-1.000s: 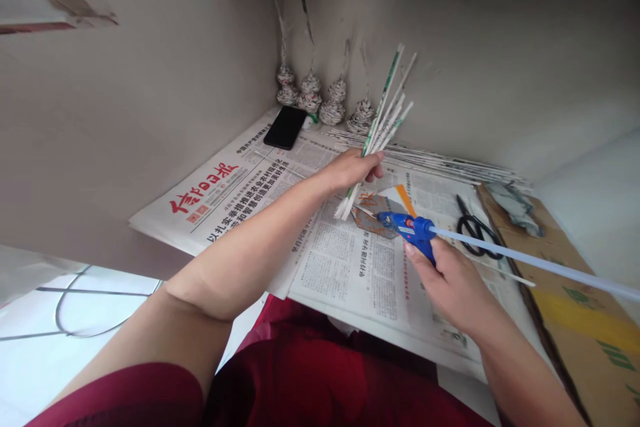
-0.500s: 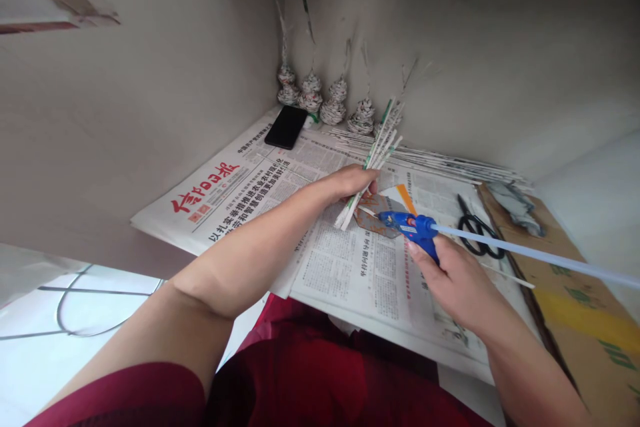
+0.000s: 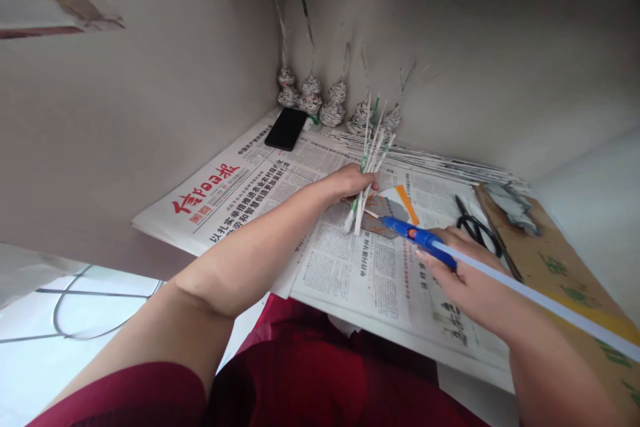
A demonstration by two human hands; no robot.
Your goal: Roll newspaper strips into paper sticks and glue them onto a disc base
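My left hand (image 3: 353, 182) is closed round a bundle of thin rolled-paper sticks (image 3: 373, 159), which stands tilted over the newspaper. In my right hand (image 3: 457, 263) is a blue glue gun (image 3: 423, 237), with a long pale glue stick (image 3: 540, 300) running out of its back. The gun's nozzle points left, close to the lower ends of the bundle; whether it touches them I cannot tell. Beneath the nozzle lies a grey and orange card (image 3: 393, 203). Black scissors (image 3: 477, 227) rest just beyond my right hand, which partly hides them.
Newspaper (image 3: 325, 280) covers the table. Several woven paper gourd shapes (image 3: 333, 103) line the back wall, beside a black phone (image 3: 287, 128). More paper sticks (image 3: 450, 165) lie along the back. At the right are cardboard (image 3: 555, 260) and a crumpled grey cloth-like piece (image 3: 515, 207).
The paper-stick bundle has turned more upright in my left hand. My right hand has tilted the glue gun, and its glue stick now slopes down more steeply to the right.
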